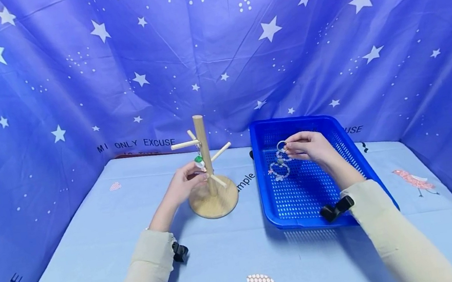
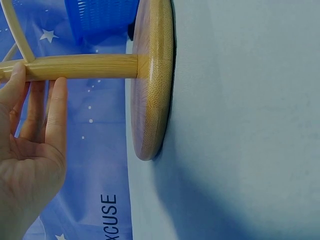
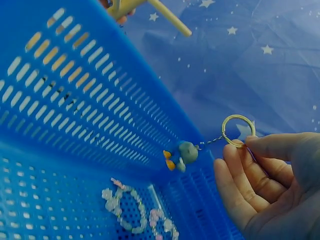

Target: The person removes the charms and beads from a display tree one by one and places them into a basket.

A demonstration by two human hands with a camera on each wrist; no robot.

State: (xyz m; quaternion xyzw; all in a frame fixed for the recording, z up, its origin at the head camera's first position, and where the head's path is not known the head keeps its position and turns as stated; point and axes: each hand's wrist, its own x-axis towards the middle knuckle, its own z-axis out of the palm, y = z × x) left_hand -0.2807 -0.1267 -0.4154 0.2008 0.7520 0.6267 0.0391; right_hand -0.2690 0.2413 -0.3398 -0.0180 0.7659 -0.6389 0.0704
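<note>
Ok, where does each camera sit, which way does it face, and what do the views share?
Head: on the head, looking forward and down at the wooden peg stand, blue basket, both forearms.
Left wrist: beside the left hand, facing the stand's post and base.
Right wrist: by the right hand, facing into the basket, at the keychain and bead bracelet.
Shared: stand and basket appear in all three.
</note>
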